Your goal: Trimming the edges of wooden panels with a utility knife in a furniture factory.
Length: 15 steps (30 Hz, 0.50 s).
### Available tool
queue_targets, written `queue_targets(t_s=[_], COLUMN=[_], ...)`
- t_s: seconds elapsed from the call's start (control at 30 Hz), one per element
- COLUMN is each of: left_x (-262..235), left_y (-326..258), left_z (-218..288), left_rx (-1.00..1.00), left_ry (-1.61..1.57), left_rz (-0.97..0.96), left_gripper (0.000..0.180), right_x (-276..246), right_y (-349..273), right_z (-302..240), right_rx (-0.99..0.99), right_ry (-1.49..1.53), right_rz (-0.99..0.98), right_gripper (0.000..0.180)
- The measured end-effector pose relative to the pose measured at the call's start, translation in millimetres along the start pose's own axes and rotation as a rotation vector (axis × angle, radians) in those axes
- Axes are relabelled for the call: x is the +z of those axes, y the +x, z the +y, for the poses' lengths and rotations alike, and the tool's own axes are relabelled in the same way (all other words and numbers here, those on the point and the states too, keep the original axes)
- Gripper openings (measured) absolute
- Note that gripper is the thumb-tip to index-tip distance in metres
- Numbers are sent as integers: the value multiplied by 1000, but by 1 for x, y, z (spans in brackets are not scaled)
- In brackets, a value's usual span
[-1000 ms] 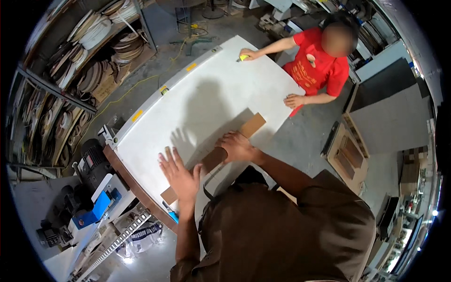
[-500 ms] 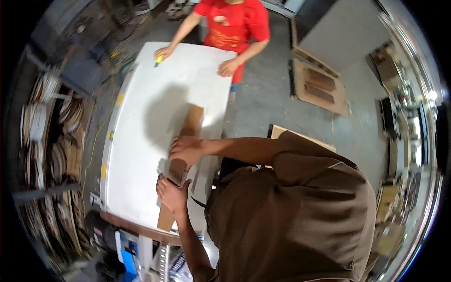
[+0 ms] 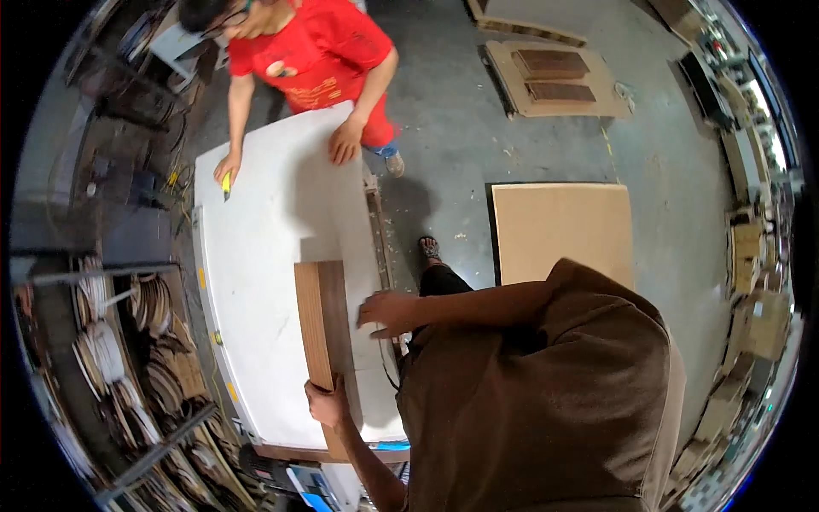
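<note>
A long brown wooden board (image 3: 314,317) lies lengthwise on a white-topped table (image 3: 256,299). It shows a lighter strip on its left and a darker one on its right. My left hand (image 3: 328,403) is closed around the board's near part, and its near end reaches the table's near edge. To the right of the board, my right hand (image 3: 388,313) is apart from it over the table's right edge, fingers spread and holding nothing.
Across the table, a person in a red shirt (image 3: 320,55) holds a small yellow tool (image 3: 226,183); their other hand (image 3: 345,142) rests near the edge. Shelves with curved pieces (image 3: 162,375) stand left. A tan panel (image 3: 563,230) and a pallet with brown boards (image 3: 554,64) lie right.
My right hand has come off the board and moved right. My left hand still grips the board, which now shows two strips. The view has shifted, and the person opposite leans further over.
</note>
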<state>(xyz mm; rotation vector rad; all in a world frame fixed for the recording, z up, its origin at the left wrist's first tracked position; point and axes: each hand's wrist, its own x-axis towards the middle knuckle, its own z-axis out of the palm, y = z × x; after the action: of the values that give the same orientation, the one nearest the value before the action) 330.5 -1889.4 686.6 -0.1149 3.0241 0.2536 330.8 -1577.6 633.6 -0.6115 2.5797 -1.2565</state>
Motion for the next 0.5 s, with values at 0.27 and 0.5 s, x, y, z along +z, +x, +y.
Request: queue_targets(t_s=[0.27,0.5], left_x=[-33,-28], left_y=[39,95], left_z=[103,252], left_rx=[184,454], left_ry=[37,-66], left_rz=[-148,-426], left_gripper=[71,68], right_x=[-9,32], right_y=[-148,-102], right_z=[155,176], right_rx=[658,464], right_ry=[336,1200], right_rz=[107,108], right_gripper=[65,94])
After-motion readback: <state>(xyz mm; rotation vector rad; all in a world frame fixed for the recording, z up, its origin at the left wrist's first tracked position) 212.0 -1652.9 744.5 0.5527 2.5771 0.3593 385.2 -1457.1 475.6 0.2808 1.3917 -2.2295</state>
